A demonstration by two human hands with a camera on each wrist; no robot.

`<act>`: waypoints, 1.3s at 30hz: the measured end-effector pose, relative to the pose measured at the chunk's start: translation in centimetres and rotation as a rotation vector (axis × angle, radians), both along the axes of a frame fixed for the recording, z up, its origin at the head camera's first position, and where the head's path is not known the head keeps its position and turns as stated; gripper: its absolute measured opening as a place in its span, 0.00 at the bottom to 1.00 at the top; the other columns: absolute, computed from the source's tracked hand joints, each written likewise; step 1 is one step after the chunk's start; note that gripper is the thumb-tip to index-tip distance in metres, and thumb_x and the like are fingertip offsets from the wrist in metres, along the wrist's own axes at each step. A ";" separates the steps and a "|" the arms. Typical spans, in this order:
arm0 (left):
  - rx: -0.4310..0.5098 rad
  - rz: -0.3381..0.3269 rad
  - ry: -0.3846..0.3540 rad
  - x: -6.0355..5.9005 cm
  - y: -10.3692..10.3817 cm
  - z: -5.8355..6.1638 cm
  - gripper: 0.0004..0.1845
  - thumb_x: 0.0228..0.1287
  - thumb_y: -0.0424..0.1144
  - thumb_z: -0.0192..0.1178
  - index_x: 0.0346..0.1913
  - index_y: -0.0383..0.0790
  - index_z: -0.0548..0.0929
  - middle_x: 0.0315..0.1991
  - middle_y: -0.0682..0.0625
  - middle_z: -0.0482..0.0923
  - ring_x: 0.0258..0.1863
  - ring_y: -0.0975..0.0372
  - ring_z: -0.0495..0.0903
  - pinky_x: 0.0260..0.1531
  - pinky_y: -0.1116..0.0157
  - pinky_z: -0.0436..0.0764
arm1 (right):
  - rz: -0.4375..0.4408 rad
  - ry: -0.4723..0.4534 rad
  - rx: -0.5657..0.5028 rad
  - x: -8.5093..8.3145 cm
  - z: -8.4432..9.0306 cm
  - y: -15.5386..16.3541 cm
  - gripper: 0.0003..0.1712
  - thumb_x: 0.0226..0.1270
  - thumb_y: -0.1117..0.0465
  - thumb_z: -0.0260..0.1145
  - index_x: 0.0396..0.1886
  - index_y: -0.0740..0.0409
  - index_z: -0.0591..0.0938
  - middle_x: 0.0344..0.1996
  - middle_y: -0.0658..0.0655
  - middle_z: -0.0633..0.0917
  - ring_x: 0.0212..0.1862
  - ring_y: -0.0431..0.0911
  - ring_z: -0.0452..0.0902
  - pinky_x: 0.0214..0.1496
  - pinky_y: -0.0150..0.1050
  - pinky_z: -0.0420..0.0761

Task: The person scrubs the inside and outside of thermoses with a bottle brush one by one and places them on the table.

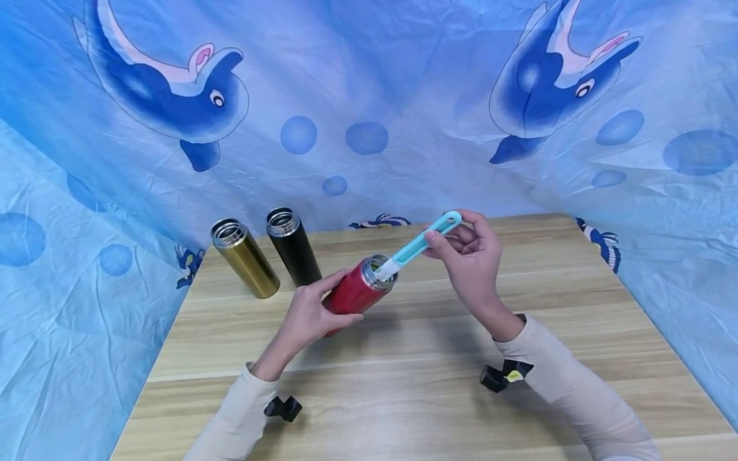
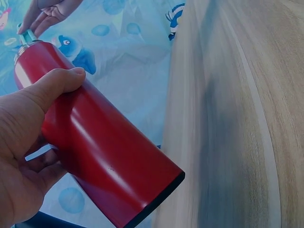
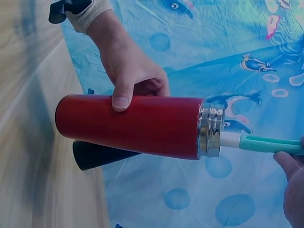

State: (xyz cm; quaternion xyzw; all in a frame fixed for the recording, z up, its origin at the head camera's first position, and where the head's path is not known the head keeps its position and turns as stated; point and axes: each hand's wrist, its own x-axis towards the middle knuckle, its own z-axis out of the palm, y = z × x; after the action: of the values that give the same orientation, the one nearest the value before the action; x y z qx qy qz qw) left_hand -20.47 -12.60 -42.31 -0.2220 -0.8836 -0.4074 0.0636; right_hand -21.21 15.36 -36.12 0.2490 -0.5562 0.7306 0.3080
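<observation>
My left hand [image 1: 311,314] grips a red steel bottle [image 1: 353,294], tilted above the wooden table [image 1: 403,378] with its open silver mouth up and to the right. The left wrist view shows the red bottle [image 2: 99,147] with my thumb [image 2: 52,83] across its side. A teal-handled brush [image 1: 418,246] goes into the bottle's mouth; my right hand [image 1: 469,250] pinches the handle's upper end. In the right wrist view the red bottle [image 3: 133,124] lies level, and the brush handle [image 3: 266,143] sticks out of its silver neck [image 3: 211,130].
A gold bottle [image 1: 245,257] and a black bottle [image 1: 293,246], both without lids, stand at the table's back left. A blue dolphin-print cloth [image 1: 369,109] hangs behind and along both sides of the table.
</observation>
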 end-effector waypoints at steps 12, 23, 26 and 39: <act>-0.019 0.022 -0.004 -0.1 -0.5 -0.1 0.44 0.46 0.46 0.84 0.69 0.51 0.78 0.62 0.48 0.82 0.57 0.52 0.82 0.49 0.49 0.86 | 0.009 0.039 -0.048 0.0 1.3 0.6 0.18 0.61 0.77 0.71 0.50 0.73 0.79 0.37 0.63 0.90 0.35 0.48 0.90 0.37 0.43 0.89; -0.024 0.022 -0.019 -0.2 -0.6 0.0 0.43 0.46 0.46 0.83 0.69 0.51 0.78 0.61 0.47 0.82 0.56 0.51 0.82 0.50 0.49 0.86 | -0.035 0.084 -0.016 0.2 2.1 0.8 0.18 0.60 0.79 0.70 0.50 0.77 0.78 0.37 0.64 0.90 0.34 0.48 0.90 0.36 0.44 0.88; -0.019 0.020 -0.026 -0.2 -0.7 0.0 0.43 0.47 0.45 0.83 0.69 0.50 0.78 0.62 0.47 0.82 0.56 0.51 0.82 0.50 0.49 0.86 | -0.043 0.086 -0.006 0.2 2.2 0.9 0.18 0.61 0.78 0.70 0.50 0.75 0.78 0.37 0.64 0.90 0.34 0.48 0.90 0.36 0.43 0.88; -0.026 0.018 -0.054 0.0 -1.3 -0.3 0.43 0.48 0.45 0.83 0.70 0.50 0.77 0.63 0.47 0.81 0.58 0.50 0.80 0.50 0.49 0.86 | -0.040 0.086 -0.031 0.6 2.6 1.3 0.19 0.60 0.80 0.69 0.51 0.75 0.79 0.37 0.76 0.87 0.32 0.49 0.90 0.34 0.43 0.88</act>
State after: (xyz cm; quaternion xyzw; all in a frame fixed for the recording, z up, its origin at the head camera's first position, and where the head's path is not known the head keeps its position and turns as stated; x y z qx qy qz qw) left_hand -20.46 -13.91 -42.60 -0.2039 -0.8921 -0.4012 0.0404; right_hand -20.64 16.65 -33.56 0.2643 -0.5360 0.7212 0.3503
